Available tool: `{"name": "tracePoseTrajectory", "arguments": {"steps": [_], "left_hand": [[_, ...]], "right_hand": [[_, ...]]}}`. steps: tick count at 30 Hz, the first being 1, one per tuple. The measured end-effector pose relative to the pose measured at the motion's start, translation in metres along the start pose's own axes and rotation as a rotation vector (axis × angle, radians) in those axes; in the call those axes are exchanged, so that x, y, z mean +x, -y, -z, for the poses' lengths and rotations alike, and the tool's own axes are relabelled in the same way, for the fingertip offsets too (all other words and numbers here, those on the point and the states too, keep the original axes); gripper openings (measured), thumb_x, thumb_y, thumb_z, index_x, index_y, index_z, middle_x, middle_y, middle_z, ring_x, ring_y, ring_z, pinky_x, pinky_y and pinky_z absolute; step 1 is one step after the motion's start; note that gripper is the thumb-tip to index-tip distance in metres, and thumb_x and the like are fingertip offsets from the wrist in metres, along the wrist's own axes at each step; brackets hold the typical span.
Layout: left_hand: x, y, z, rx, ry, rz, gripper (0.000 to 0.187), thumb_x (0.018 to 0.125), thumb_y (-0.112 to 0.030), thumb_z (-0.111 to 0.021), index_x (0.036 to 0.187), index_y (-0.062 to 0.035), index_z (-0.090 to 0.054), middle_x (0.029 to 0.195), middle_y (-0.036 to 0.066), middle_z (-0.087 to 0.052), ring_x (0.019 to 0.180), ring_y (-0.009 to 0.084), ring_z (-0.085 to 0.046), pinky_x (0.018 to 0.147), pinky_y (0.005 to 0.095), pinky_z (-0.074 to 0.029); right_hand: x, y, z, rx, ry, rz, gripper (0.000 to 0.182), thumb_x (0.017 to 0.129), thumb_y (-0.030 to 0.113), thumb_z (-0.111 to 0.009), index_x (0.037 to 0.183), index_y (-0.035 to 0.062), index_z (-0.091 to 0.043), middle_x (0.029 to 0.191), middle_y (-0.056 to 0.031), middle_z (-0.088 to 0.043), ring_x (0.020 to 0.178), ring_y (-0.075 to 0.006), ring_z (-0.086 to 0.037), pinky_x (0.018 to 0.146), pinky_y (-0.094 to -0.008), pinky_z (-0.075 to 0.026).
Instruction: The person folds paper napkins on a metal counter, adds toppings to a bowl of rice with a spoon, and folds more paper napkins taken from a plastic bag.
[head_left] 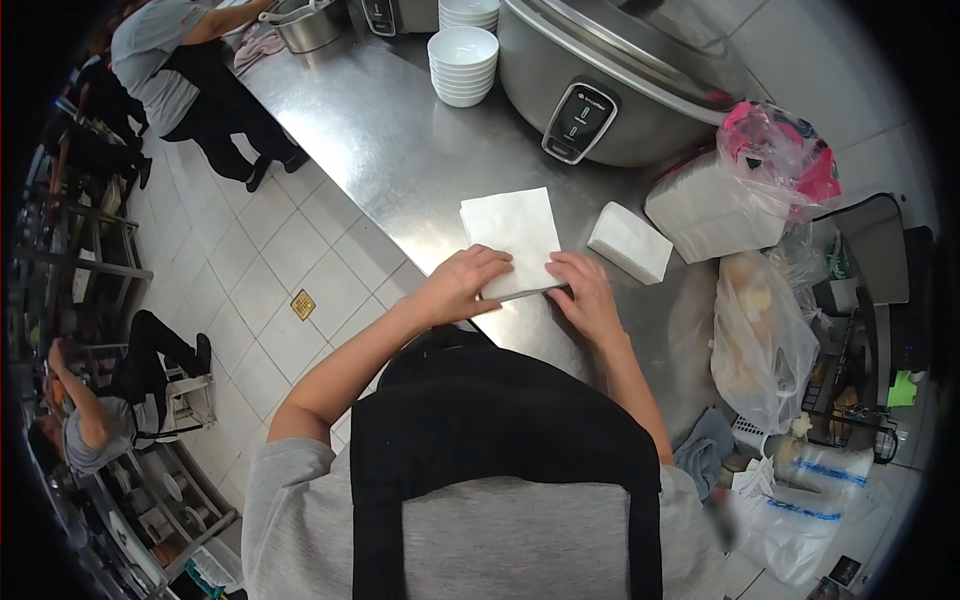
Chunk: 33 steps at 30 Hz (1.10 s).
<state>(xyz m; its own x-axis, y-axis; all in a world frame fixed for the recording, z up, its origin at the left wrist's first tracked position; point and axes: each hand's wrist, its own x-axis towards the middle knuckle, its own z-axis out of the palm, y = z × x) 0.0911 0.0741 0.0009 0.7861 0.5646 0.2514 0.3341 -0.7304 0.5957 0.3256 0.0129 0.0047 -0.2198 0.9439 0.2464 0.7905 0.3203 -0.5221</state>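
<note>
A square white paper napkin (515, 225) lies at the front edge of the steel counter, in what looks like a thin stack. My left hand (462, 285) grips its near left side, fingers curled over the top. At the near right corner, my right hand (588, 295) pinches the edge, with the thumb low and the fingers above. My hands partly cover the napkin's near edge. Just right of it sits a folded stack of napkins (630, 242), touched by neither hand.
A large rice cooker (620, 110) and stacked white bowls (463, 65) stand behind on the counter (390, 130). To the right are a plastic-wrapped napkin pack (700, 205) and a clear bag (760, 340). A metal pot (305, 28) and co-workers are at the left.
</note>
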Motion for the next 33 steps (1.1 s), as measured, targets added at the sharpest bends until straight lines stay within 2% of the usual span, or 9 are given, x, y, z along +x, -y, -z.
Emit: {"name": "tracePoseTrajectory", "arguments": {"steps": [4,9,16,22,25,27,30,31,33], "left_hand": [[-0.001,0.012,0.002,-0.204,-0.011,0.109,0.033,0.067,-0.016,-0.071,0.095,-0.0039,-0.060,0.113,0.009,-0.058,0.103,0.0270,-0.053,0.085,0.0351,-0.045],[-0.002,0.019,0.005,-0.387,0.025,0.209,0.027,0.068,-0.013,-0.070,0.092,-0.0033,-0.061,0.114,0.010,-0.058,0.102,0.0282,-0.055,0.085,0.0343,-0.046],[-0.006,0.018,0.008,-0.217,0.045,0.070,0.022,0.072,-0.004,-0.062,0.094,-0.0022,-0.062,0.115,0.010,-0.058,0.101,0.0271,-0.057,0.083,0.0347,-0.048],[0.000,0.018,0.006,-0.224,0.010,0.092,0.018,0.074,-0.006,-0.062,0.091,0.0000,-0.063,0.108,0.010,-0.062,0.093,0.0271,-0.060,0.080,0.0348,-0.049],[0.001,0.016,0.002,-0.204,-0.015,0.088,0.018,0.074,-0.008,-0.063,0.090,0.0009,-0.064,0.103,0.011,-0.063,0.090,0.0276,-0.061,0.078,0.0350,-0.050],[0.002,0.011,-0.006,-0.184,-0.034,0.081,0.018,0.075,-0.008,-0.062,0.090,0.0008,-0.064,0.101,0.012,-0.063,0.088,0.0280,-0.061,0.077,0.0353,-0.050],[0.002,-0.006,-0.020,-0.038,-0.074,0.084,0.015,0.076,-0.013,-0.062,0.086,-0.0020,-0.063,0.081,0.014,-0.063,0.077,0.0299,-0.060,0.068,0.0379,-0.048],[0.001,-0.018,-0.019,-0.022,-0.035,0.156,0.020,0.074,-0.015,-0.064,0.090,-0.0033,-0.061,0.083,0.013,-0.062,0.080,0.0292,-0.059,0.071,0.0386,-0.047],[-0.001,-0.024,-0.013,-0.001,-0.089,0.078,0.030,0.072,-0.018,-0.066,0.098,-0.0059,-0.060,0.098,0.011,-0.061,0.093,0.0273,-0.055,0.081,0.0387,-0.043]], "right_hand": [[0.007,-0.013,0.005,0.181,0.068,-0.018,0.021,0.070,0.008,-0.065,0.089,0.0016,-0.061,0.105,-0.0101,-0.061,0.100,-0.0271,-0.055,0.087,-0.0367,-0.040],[0.007,-0.023,0.001,0.369,0.052,-0.122,0.013,0.075,0.007,-0.061,0.086,0.0005,-0.063,0.097,-0.0112,-0.064,0.090,-0.0256,-0.059,0.078,-0.0325,-0.045],[0.008,-0.019,-0.003,0.408,-0.025,-0.265,0.011,0.081,0.008,-0.056,0.086,-0.0003,-0.062,0.094,-0.0127,-0.064,0.088,-0.0251,-0.060,0.076,-0.0304,-0.045],[0.010,-0.002,0.000,0.198,-0.209,-0.117,0.020,0.077,0.006,-0.056,0.096,0.0020,-0.059,0.105,-0.0120,-0.060,0.099,-0.0282,-0.055,0.087,-0.0347,-0.042],[0.008,0.019,-0.001,0.131,-0.130,-0.013,0.027,0.074,0.007,-0.059,0.101,0.0036,-0.057,0.110,-0.0115,-0.058,0.106,-0.0288,-0.051,0.092,-0.0370,-0.038],[0.008,0.034,-0.008,0.104,-0.105,0.036,0.030,0.072,0.005,-0.061,0.102,0.0038,-0.057,0.110,-0.0124,-0.058,0.105,-0.0288,-0.053,0.090,-0.0350,-0.041],[0.005,0.043,-0.019,0.116,-0.020,0.044,0.026,0.071,0.004,-0.060,0.098,0.0039,-0.058,0.107,-0.0127,-0.058,0.102,-0.0305,-0.053,0.085,-0.0367,-0.043],[0.002,0.036,-0.024,0.115,-0.021,0.047,0.026,0.071,0.004,-0.060,0.098,0.0039,-0.058,0.107,-0.0127,-0.058,0.102,-0.0305,-0.053,0.085,-0.0367,-0.043],[-0.005,0.025,-0.027,0.206,0.012,-0.039,0.017,0.072,0.003,-0.059,0.089,0.0024,-0.058,0.102,-0.0106,-0.061,0.100,-0.0292,-0.054,0.085,-0.0375,-0.043]]}}
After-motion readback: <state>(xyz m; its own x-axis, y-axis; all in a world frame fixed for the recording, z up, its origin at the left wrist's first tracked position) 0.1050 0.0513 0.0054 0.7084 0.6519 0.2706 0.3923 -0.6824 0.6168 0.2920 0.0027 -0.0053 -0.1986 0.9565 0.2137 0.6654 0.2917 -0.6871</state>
